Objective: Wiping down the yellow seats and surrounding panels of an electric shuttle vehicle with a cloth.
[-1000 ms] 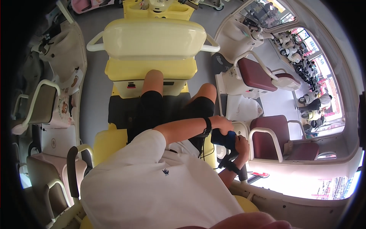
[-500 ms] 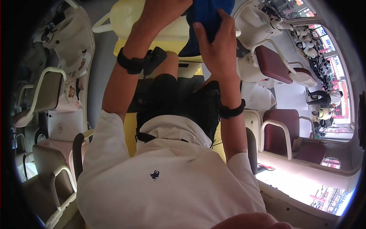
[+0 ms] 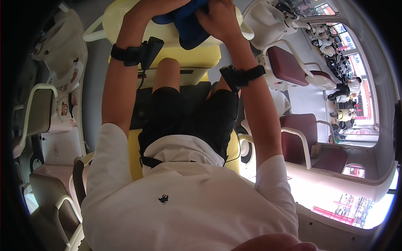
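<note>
A dark blue cloth (image 3: pixel 190 31) hangs in loose folds at the top of the view, in front of a pale yellow seat back (image 3: pixel 119 25). My right hand (image 3: pixel 220 19) is closed on the cloth's right side, its thumb pressed against the fabric. My left hand (image 3: pixel 165 4) reaches to the cloth's upper left. Its fingers are hidden by the cloth and the top edge of the view. A black strap with a small device circles each wrist.
Around me stand small vehicles with padded seats and curved armrests. Dark red seats (image 3: pixel 289 62) are on the right and brown ones (image 3: pixel 42 104) on the left. Below the seat back is a yellow seat cushion (image 3: pixel 188 58). A person (image 3: pixel 349 85) stands among parked scooters at far right.
Both hands and the blue cloth have moved left in the view. The cloth is now more bunched, and the right hand has gone from spread fingers to closed on it.
</note>
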Action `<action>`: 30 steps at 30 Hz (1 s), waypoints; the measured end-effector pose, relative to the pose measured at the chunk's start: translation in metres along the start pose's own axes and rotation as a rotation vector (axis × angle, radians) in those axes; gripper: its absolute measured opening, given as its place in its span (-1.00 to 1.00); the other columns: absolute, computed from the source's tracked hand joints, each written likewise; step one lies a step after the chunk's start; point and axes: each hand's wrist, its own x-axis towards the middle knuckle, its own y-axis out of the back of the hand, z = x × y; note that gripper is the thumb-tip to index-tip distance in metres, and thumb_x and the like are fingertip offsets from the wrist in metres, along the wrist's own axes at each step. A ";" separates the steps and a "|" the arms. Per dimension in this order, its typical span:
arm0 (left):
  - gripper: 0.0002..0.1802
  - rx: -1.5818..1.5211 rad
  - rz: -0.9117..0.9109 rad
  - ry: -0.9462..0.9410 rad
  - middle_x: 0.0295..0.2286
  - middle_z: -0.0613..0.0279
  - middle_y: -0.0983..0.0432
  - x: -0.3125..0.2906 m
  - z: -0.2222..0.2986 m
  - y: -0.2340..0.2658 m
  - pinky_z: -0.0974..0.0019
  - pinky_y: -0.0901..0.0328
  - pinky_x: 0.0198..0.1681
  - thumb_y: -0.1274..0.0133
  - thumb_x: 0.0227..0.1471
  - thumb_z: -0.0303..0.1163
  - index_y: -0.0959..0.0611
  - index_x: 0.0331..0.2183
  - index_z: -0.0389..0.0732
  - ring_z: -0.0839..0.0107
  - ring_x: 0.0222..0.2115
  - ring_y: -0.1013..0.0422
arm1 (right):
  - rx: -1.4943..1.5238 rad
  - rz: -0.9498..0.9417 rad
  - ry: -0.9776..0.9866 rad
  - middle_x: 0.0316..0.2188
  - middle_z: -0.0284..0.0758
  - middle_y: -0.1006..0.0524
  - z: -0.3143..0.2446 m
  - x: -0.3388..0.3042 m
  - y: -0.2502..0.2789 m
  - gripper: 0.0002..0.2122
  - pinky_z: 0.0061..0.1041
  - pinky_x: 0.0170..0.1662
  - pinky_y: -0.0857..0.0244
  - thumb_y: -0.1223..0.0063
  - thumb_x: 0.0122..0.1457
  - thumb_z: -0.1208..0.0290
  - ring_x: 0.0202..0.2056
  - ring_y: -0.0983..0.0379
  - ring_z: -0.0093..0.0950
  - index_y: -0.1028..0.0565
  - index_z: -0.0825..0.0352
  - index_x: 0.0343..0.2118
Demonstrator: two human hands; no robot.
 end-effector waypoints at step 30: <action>-0.63 0.251 0.045 -0.095 -0.32 0.03 -0.59 0.096 0.037 -0.108 0.17 -0.40 -0.17 -0.18 -0.20 -0.32 -0.61 -0.23 -0.14 0.06 -0.27 -0.52 | 0.085 0.461 -0.543 -0.29 -0.13 -0.35 0.124 -0.124 -0.067 -0.75 -0.25 -0.08 -0.09 0.01 0.18 0.31 -0.19 -0.21 -0.19 -0.51 0.38 -0.20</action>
